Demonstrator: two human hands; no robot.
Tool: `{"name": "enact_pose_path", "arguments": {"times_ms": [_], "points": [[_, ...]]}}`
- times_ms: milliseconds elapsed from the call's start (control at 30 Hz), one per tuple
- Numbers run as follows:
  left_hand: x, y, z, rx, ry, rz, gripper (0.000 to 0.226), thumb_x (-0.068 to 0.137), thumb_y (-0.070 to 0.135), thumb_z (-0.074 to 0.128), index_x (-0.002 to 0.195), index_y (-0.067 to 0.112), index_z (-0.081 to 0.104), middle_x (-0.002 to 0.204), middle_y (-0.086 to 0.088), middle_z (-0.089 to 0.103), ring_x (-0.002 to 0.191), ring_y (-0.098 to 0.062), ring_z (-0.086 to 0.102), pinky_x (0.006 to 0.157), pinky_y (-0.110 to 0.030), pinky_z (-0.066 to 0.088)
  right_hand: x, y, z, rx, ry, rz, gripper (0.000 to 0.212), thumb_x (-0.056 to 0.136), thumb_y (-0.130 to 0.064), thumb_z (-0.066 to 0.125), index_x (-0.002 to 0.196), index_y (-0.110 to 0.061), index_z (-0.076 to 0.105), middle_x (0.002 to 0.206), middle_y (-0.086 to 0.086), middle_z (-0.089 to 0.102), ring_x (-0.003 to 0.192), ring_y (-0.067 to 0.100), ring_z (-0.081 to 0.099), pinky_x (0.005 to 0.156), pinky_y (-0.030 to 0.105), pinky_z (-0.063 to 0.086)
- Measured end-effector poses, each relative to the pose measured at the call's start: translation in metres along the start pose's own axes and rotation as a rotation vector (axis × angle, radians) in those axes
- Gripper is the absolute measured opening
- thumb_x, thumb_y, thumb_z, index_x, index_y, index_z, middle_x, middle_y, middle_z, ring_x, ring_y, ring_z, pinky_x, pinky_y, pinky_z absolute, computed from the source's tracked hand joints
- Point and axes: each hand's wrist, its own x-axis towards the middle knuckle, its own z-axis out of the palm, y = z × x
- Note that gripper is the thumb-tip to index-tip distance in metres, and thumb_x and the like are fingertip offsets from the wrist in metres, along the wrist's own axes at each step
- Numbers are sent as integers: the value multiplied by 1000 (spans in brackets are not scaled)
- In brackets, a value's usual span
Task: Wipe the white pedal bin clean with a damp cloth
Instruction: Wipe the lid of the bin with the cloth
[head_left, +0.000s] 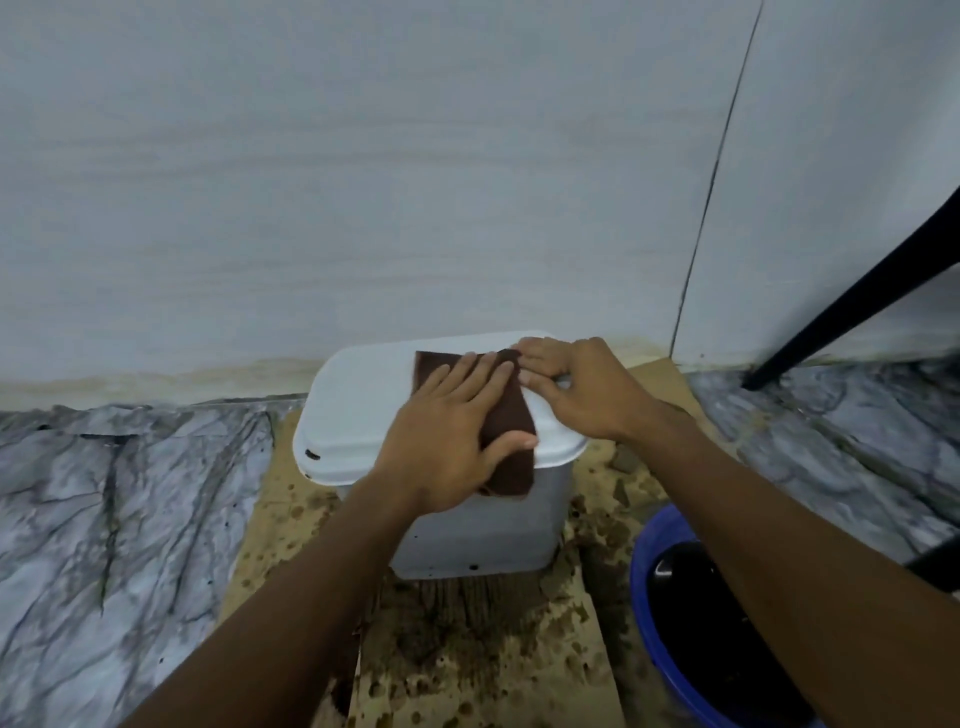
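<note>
Head view, item one: bin (353, 410), white, standing upright on stained cardboard (291, 519) laid over the floor (104, 493), its back sitting close to the wall (363, 182), lid lying closed. The oblong lid's long axis is running left to right, parallel to the wall, and the front is facing the person; no pedal is showing. Item two: cloth (511, 470), brown, lying across the right part of the lid, its long axis running far to near, crosswise to the lid, with the near end hanging over the front rim. Left hand (452, 431) is pressing flat on the cloth, fingers straight and slightly spread, likely so that the palm is driving the wipe. Right hand (576, 389) is sitting at the lid's far right rim, fingers curled, seemingly pinching the cloth's far corner to keep it spread and steady the bin. Item three: blue bucket (644, 582), standing near right of the bin, probably for rinsing.
</note>
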Motion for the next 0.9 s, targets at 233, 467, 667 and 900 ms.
{"name": "enact_pose_path", "arguments": {"times_ms": [233, 467, 667, 900], "points": [[-41, -60, -15, 16, -19, -90, 89, 92, 81, 18, 163, 27, 16, 169, 6, 11, 156, -9, 2, 126, -29, -2, -2, -1, 9, -13, 29, -13, 33, 100, -19, 58, 130, -5, 64, 142, 6, 57, 139, 16, 46, 119, 28, 29], [2, 3, 4, 47, 2, -46, 81, 100, 72, 24, 163, 23, 17, 170, 1, 15, 158, -19, 7, 128, -38, 5, -1, 3, 8, -55, 36, -15, 33, 99, -19, 60, 129, -8, 65, 141, 7, 58, 137, 17, 50, 115, 22, 29], [-30, -45, -3, -23, 50, -4, 74, 99, 69, 32, 160, 26, 30, 166, 4, 27, 155, -14, 16, 127, -38, 13, -1, 1, 11, -5, 47, 14, 32, 99, -21, 60, 128, -9, 66, 140, 4, 58, 137, 14, 48, 116, 18, 25], [-14, -22, 0, 31, 43, -68, 84, 96, 73, 25, 160, 19, 31, 166, -3, 29, 156, -24, 20, 127, -44, 14, -1, 0, 15, -56, 80, -1, 30, 99, -17, 59, 127, -8, 66, 139, 5, 59, 137, 15, 49, 115, 18, 25]]}}
